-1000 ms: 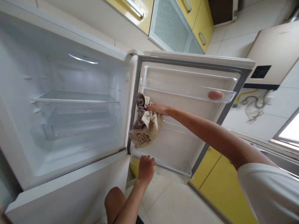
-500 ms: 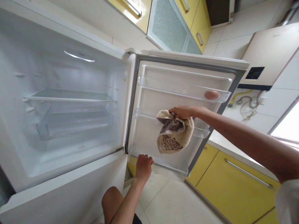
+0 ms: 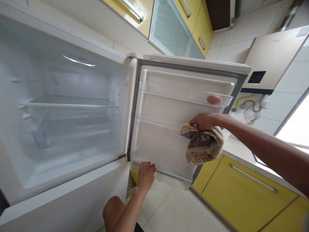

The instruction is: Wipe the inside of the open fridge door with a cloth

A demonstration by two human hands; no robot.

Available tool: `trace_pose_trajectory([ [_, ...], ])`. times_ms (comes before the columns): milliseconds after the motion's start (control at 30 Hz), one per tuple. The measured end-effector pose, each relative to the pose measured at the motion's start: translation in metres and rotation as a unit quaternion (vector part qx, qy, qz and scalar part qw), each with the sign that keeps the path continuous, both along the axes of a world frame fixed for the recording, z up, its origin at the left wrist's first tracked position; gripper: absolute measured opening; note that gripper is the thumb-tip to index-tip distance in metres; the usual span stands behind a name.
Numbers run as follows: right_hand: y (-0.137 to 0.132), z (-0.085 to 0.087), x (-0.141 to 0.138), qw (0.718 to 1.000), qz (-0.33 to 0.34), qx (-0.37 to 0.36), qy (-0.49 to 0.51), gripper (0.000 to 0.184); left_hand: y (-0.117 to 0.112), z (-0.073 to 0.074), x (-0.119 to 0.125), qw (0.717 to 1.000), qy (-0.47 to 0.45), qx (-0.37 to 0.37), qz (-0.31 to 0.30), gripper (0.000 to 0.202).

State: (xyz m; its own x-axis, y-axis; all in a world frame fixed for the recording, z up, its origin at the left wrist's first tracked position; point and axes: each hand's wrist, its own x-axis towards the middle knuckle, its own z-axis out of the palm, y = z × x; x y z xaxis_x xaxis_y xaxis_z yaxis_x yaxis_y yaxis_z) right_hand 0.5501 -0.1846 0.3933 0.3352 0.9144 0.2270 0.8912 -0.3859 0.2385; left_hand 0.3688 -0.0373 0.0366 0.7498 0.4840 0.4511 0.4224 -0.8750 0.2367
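Observation:
My right hand (image 3: 204, 121) is closed on a bunched cream and brown patterned towel (image 3: 205, 148), at the middle shelf of the open fridge door (image 3: 159, 106). The towel hides the right part of that clear shelf (image 3: 159, 125). Lower down, my left hand (image 3: 145, 175) has its fingers curled over the rim of the bottom door shelf (image 3: 173, 177). A brown egg (image 3: 214, 99) lies at the right end of the top door shelf (image 3: 173, 91).
At left the fridge compartment (image 3: 79, 77) stands open, with a glass shelf (image 3: 70, 100) and a clear drawer (image 3: 77, 129). Yellow cabinets (image 3: 241, 190) stand at right below a counter. A water heater (image 3: 270, 61) hangs on the tiled wall. My knee (image 3: 113, 209) is beside the fridge.
My right hand has moved the towel right along the middle door shelf, toward the door's outer edge. My left hand keeps its place on the bottom shelf. The view has shifted slightly.

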Motion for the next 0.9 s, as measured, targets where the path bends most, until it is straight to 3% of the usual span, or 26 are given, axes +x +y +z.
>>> trace_pose_trajectory([
  [67, -0.001, -0.001, -0.005, 0.996, -0.008, -0.087, -0.036, 0.039, 0.001, -0.002, 0.000, 1.000, 0.000, 0.003, -0.004, 0.026],
  [100, -0.002, -0.002, -0.008, 0.994, -0.010, -0.093, -0.060, 0.042, 0.001, -0.002, 0.000, 1.000, 0.000, 0.004, -0.007, 0.026],
  [267, 0.003, -0.017, -0.020, 0.987, 0.017, 0.021, -0.158, 0.061, 0.000, -0.004, 0.003, 1.000, -0.005, 0.009, -0.009, 0.025],
  [367, 0.018, -0.025, -0.021, 0.968, 0.091, 0.067, -0.222, 0.057, 0.000, -0.007, 0.004, 1.000, -0.012, 0.011, 0.000, 0.024],
  [533, 0.080, -0.025, -0.027, 0.885, 0.279, 0.073, -0.365, 0.047, 0.002, -0.015, 0.006, 1.000, -0.025, 0.015, 0.007, 0.023],
  [667, 0.148, -0.024, -0.046, 0.838, 0.352, 0.079, -0.410, 0.042, 0.002, -0.018, 0.008, 0.999, -0.030, 0.005, 0.016, 0.024],
  [800, 0.192, -0.032, -0.056, 0.818, 0.390, 0.118, -0.406, 0.038, 0.004, -0.022, 0.011, 0.999, -0.034, -0.031, 0.021, 0.027],
  [900, 0.193, -0.039, -0.047, 0.835, 0.393, 0.121, -0.365, 0.040, 0.007, -0.025, 0.011, 0.998, -0.045, -0.038, 0.017, 0.025],
])
